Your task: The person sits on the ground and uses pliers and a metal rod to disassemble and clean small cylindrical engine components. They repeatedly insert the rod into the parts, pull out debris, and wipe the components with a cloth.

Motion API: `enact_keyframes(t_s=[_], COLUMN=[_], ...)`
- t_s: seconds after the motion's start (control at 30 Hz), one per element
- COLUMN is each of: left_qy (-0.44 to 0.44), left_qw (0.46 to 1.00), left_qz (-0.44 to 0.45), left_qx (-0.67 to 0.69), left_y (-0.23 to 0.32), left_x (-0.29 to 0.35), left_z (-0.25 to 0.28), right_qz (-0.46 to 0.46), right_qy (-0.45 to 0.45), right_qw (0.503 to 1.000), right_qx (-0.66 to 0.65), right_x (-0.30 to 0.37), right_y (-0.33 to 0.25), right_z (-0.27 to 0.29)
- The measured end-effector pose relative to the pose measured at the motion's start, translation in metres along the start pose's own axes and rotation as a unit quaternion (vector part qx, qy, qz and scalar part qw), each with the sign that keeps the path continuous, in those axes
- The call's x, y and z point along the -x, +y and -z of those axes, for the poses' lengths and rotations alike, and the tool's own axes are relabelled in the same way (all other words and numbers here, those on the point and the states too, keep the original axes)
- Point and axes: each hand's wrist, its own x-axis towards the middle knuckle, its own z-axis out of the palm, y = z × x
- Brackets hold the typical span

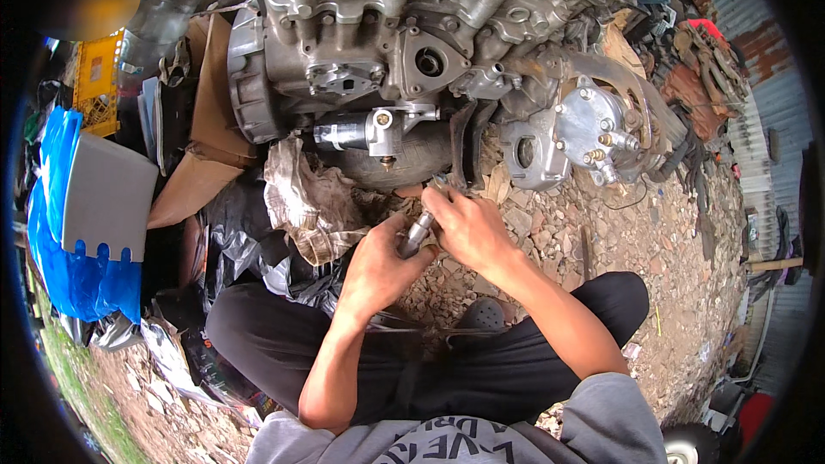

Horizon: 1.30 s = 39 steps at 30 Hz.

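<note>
My left hand is closed around a small grey metal cylindrical part, gripping its lower end. My right hand pinches the upper end of the same part with its fingers. Both hands are low, just in front of a big grey engine block that rests on an old tyre. My legs in black trousers are crossed on the gravel beneath the hands.
A dirty crumpled rag and black plastic sheeting lie left of my hands. Cardboard, a grey panel and blue plastic sit farther left. A detached metal housing lies at right on rubble.
</note>
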Motion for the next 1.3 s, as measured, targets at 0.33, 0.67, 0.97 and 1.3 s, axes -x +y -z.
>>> enact_keyframes(t_s=[0.33, 0.67, 0.97, 1.3], left_qy=[-0.043, -0.037, -0.035, -0.044], left_qw=[0.999, 0.999, 0.992, 0.991], left_qz=[0.008, 0.035, 0.075, 0.080], left_qx=[-0.011, 0.001, 0.098, 0.100], left_y=[0.012, 0.031, 0.022, 0.022], left_x=[0.004, 0.032, 0.044, 0.044], left_z=[-0.004, 0.001, 0.001, 0.001], right_qz=[-0.041, -0.204, -0.351, -0.297], right_qy=[-0.113, 0.090, 0.008, -0.091], right_qw=[0.967, 0.752, 0.613, 0.614], right_qx=[-0.224, -0.620, -0.708, -0.726], right_x=[-0.002, -0.004, 0.018, 0.028], right_y=[0.011, 0.017, -0.020, -0.010], right_z=[0.042, 0.055, 0.049, 0.039])
